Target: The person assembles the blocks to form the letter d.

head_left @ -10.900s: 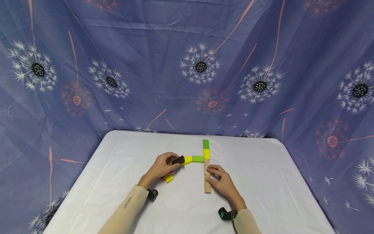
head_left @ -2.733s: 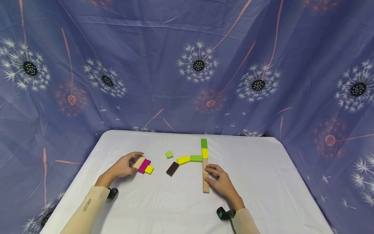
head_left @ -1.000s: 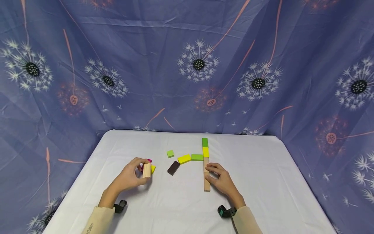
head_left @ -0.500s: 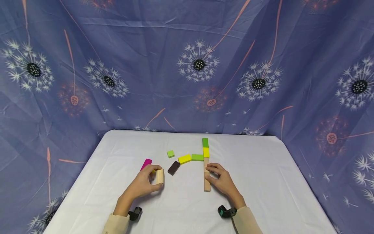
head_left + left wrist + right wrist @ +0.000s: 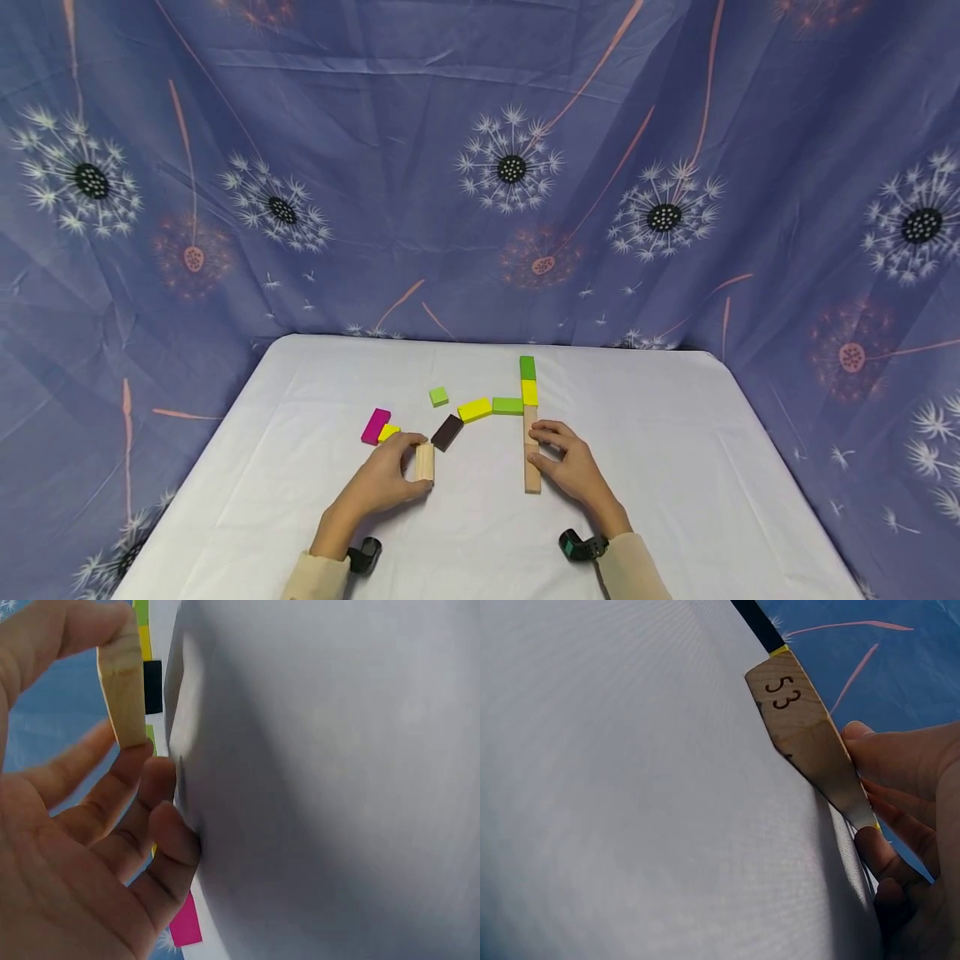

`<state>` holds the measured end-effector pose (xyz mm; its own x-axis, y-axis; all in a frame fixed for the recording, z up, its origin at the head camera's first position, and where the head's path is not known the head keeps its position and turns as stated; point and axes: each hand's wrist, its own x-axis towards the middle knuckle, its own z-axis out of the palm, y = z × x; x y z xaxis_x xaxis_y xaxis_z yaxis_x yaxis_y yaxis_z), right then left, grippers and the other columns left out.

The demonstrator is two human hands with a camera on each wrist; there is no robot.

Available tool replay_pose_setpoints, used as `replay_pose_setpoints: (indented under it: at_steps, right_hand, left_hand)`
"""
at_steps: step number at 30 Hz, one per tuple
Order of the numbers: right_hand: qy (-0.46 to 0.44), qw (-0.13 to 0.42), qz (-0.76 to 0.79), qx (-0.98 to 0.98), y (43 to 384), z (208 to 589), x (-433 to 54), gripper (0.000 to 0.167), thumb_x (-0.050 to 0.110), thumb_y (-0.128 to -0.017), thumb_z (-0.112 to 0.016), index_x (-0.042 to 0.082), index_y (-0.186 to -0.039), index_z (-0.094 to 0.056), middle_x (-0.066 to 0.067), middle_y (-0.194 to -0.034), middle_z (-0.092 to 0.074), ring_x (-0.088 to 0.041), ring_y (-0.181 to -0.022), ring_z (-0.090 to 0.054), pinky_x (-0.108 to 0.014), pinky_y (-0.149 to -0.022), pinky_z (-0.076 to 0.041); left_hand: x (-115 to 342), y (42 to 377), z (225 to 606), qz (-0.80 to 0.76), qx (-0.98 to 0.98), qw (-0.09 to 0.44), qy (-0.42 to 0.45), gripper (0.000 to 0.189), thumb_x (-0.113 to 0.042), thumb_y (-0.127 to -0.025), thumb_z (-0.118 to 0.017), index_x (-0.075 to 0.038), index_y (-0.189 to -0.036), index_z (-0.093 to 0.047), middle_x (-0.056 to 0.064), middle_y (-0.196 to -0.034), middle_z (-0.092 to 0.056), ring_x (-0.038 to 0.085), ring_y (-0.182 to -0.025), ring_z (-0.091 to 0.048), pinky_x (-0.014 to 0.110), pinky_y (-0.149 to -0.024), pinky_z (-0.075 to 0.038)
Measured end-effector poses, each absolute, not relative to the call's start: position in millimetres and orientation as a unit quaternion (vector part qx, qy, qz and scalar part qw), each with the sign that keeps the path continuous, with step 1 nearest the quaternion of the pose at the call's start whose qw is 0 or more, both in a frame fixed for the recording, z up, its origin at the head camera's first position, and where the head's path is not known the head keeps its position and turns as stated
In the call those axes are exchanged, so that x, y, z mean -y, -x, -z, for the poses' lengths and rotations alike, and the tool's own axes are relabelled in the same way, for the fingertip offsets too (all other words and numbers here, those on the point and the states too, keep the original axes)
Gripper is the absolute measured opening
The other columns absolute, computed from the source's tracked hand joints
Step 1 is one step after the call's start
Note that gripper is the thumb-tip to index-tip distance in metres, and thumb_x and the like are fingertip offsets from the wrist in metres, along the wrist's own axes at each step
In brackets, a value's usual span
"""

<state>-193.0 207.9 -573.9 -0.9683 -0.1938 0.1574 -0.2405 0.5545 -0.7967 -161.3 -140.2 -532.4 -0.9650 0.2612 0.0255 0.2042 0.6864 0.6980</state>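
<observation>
In the head view my left hand [image 5: 382,479] pinches a plain wooden block [image 5: 425,464] between thumb and fingers, just at the near end of a dark brown block [image 5: 447,433]. The left wrist view shows the same wooden block [image 5: 124,694] between thumb and fingertips. My right hand [image 5: 573,467] rests with fingertips and thumb against a straight row of two plain wooden blocks [image 5: 532,479]; the nearer one bears "53" in the right wrist view. A yellow block [image 5: 529,392] and a green block [image 5: 528,367] extend that row away from me.
A light green block [image 5: 507,406] and a yellow block [image 5: 476,410] link the row to the dark brown one. Apart lie a small green block [image 5: 438,397], a magenta block [image 5: 376,427] and a small yellow block [image 5: 389,432]. A white cloth [image 5: 675,467] covers the table.
My left hand set the dark brown block down beside the yellow one, then picked the wooden block off the left pile and carried it right and nearer. The right hand stayed at the row.
</observation>
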Motion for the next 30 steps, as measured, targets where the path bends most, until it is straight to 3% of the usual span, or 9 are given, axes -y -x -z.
replay_pose_setpoints:
  at_steps: [5, 10, 30]
  right_hand:
    - [-0.121, 0.026, -0.456, 0.882, 192.9, 575.1, -207.8, 0.038, 0.024, -0.089, -0.082, 0.017, -0.126, -0.075, 0.005, -0.137, -0.064, -0.024, -0.133, -0.057, -0.052, -0.105, -0.049]
    - [-0.118, 0.026, -0.458, 0.881, 192.3, 574.9, -207.2, 0.038, 0.023, -0.089, -0.082, 0.017, -0.125, -0.075, 0.005, -0.136, -0.064, -0.024, -0.134, -0.057, -0.053, -0.105, -0.049]
    - [-0.124, 0.029, -0.465, 0.876, 192.1, 573.6, -206.5, 0.039, 0.021, -0.089, -0.082, 0.013, -0.126, -0.074, 0.002, -0.137, -0.064, -0.027, -0.136, -0.055, -0.054, -0.109, -0.046]
  left_hand:
    - [133.3, 159.1, 535.4, -0.356, -0.928, 0.035, -0.104, 0.065, -0.025, -0.073, -0.090, -0.007, -0.129, -0.062, 0.004, -0.125, -0.064, 0.014, -0.097, -0.056, 0.036, -0.087, -0.052]
    - [129.6, 157.5, 537.5, -0.350, -0.931, 0.028, -0.104, 0.063, -0.026, -0.072, -0.091, -0.009, -0.126, -0.064, 0.005, -0.127, -0.065, 0.017, -0.107, -0.060, 0.045, -0.097, -0.052]
    - [120.6, 156.7, 538.9, -0.327, -0.939, 0.031, -0.104, 0.064, -0.033, -0.069, -0.094, -0.010, -0.122, -0.067, 0.006, -0.123, -0.065, 0.024, -0.114, -0.063, 0.050, -0.100, -0.053]
